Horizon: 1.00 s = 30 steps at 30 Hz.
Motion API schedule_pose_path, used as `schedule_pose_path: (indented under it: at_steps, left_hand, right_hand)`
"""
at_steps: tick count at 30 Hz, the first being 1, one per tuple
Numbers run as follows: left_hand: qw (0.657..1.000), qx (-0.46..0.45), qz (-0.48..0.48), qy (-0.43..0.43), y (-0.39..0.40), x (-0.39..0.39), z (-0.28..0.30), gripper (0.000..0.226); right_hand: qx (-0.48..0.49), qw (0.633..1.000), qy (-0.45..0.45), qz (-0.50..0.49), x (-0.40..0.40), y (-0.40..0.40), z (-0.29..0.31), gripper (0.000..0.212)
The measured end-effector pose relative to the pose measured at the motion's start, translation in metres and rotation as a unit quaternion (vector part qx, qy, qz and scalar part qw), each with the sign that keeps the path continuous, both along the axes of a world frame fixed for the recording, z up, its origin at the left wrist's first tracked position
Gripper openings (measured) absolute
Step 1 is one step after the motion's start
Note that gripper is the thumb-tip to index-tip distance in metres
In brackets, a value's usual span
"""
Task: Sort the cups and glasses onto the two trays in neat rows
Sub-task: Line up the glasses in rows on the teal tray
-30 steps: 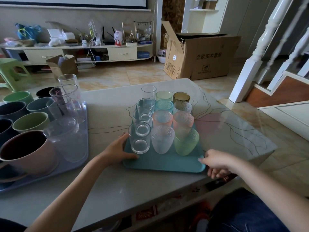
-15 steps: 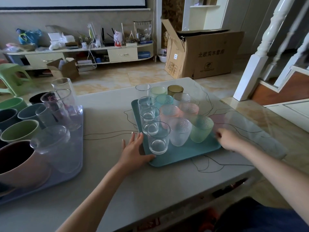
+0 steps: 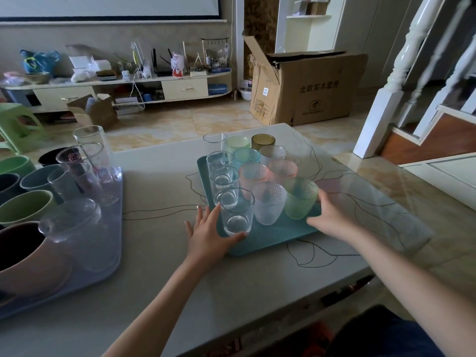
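A teal tray (image 3: 273, 237) sits mid-table with several glasses in three rows: clear ones on the left, coloured textured ones in the middle and right. The nearest clear glass (image 3: 236, 212) stands at its front left corner, a frosted white one (image 3: 270, 204) beside it, then a green one (image 3: 300, 199). My left hand (image 3: 210, 234) lies flat with straight fingers against the tray's front left corner, thumb by the clear glass. My right hand (image 3: 332, 217) rests on the tray's right edge next to the green glass. A pale blue tray (image 3: 103, 269) at the left holds mugs and clear glasses.
The table's front edge runs close below the teal tray, and its right corner (image 3: 422, 235) lies just beyond my right hand. On the left tray stand a big pink mug (image 3: 28, 256), green mugs (image 3: 25, 207) and tall clear glasses (image 3: 90, 150). A cardboard box (image 3: 306, 86) stands on the floor behind.
The teal tray has slid away from the front edge and turned slightly. My right hand moved from the tray's front right corner up to its right side, and my left hand flattened.
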<state>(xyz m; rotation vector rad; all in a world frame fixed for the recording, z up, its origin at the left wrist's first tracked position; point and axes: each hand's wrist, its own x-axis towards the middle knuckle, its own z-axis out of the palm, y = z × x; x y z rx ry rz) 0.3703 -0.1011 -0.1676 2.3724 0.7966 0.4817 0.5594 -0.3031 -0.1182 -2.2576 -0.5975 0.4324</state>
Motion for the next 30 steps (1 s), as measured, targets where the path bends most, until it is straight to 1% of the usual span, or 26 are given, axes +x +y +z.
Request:
schedule_pose_path:
  at_steps: [1,3,6,8,11,17,19,22,24,25,27,28,30]
  left_hand:
    - [1.000,0.001,0.013,-0.007,-0.002,0.003,0.001,0.093]
    - [1.000,0.000,0.024,-0.019,-0.002,0.006,0.002,0.075]
    - [0.999,-0.021,0.025,-0.035,0.005,0.004,0.003,0.061]
    - [0.999,-0.025,0.028,-0.030,0.010,0.002,0.005,0.060]
    - [1.000,-0.015,0.024,-0.010,0.013,0.003,0.006,0.066]
    - [0.999,-0.033,0.027,-0.020,0.009,0.002,0.006,0.070]
    - [0.999,-0.040,0.021,-0.016,0.008,0.000,0.008,0.071]
    - [0.998,-0.055,0.016,-0.018,0.005,-0.006,0.014,0.073]
    - [0.997,-0.063,0.029,-0.024,0.003,-0.014,0.022,0.073]
    - [0.997,-0.063,0.031,-0.037,0.002,-0.021,0.026,0.071]
    - [0.997,-0.039,0.015,-0.067,0.002,-0.037,0.037,0.059]
    - [0.997,-0.023,0.006,-0.076,0.003,-0.046,0.044,0.050]
    - [0.996,-0.005,-0.001,-0.090,0.004,-0.066,0.064,0.032]
  right_hand:
    - [0.025,1.000,0.018,0.005,-0.001,0.002,0.001,0.077]
    - [0.062,0.998,0.025,0.005,0.000,0.003,0.001,0.076]
    - [0.093,0.995,0.026,-0.008,0.002,0.006,-0.001,0.069]
    - [0.091,0.996,0.019,-0.014,0.003,0.009,-0.005,0.070]
    - [0.078,0.997,0.010,-0.012,0.003,0.011,-0.008,0.070]
    - [0.076,0.997,0.026,-0.007,0.001,0.016,-0.007,0.063]
    - [0.057,0.998,0.022,-0.014,-0.002,0.017,-0.006,0.071]
    - [-0.018,0.999,0.015,-0.031,-0.010,0.018,0.003,0.092]
    - [-0.067,0.997,0.006,-0.047,-0.020,0.020,0.015,0.097]
    - [-0.093,0.994,-0.017,-0.062,-0.027,0.021,0.024,0.096]
    - [-0.127,0.982,-0.097,-0.101,-0.048,0.024,0.042,0.092]
    - [-0.134,0.973,-0.148,-0.113,-0.061,0.025,0.051,0.091]
    - [-0.126,0.944,-0.280,-0.120,-0.090,0.030,0.062,0.087]
